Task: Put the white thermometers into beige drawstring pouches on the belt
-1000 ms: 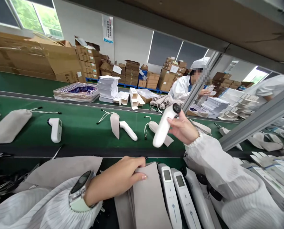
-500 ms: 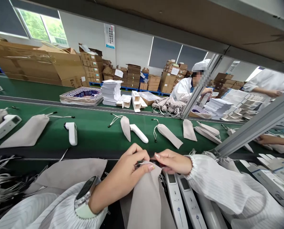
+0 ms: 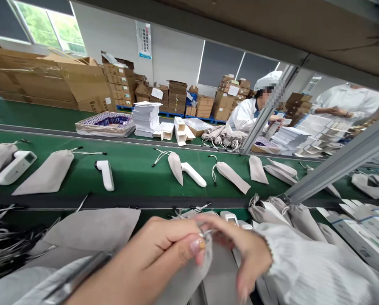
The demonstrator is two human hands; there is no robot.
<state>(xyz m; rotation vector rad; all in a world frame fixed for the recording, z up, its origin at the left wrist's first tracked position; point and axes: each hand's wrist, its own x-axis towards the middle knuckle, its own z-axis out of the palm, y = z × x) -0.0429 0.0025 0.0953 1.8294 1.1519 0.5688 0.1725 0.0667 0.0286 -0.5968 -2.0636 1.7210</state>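
A grey drawstring pouch (image 3: 185,277) hangs from my left hand (image 3: 154,254), which is closed on its gathered top with thumb and fingers pressed together. Beside the pouch's mouth is my right hand (image 3: 245,243), blurred, its thumb spread down and away from the stretched fingers. Those fingertips are partly hidden behind the pouch top, and contact cannot be made out. Under my right hand shows the top of a white handheld device with a small screen (image 3: 230,218). Another grey pouch (image 3: 94,231) lies flat to the left of my left hand.
Across the green belt (image 3: 138,178) lie grey pouches and white thermometer-like devices (image 3: 107,176). White cables (image 3: 1,245) are heaped at left. A metal post (image 3: 338,156) slants across the right, near white boxes (image 3: 361,241). A co-worker (image 3: 248,110) sits beyond; another stands farther right.
Both my hands have come closer with the pouch, and my right thumb has moved away from its fingers. Pouches and devices on the belt have shifted slightly right.
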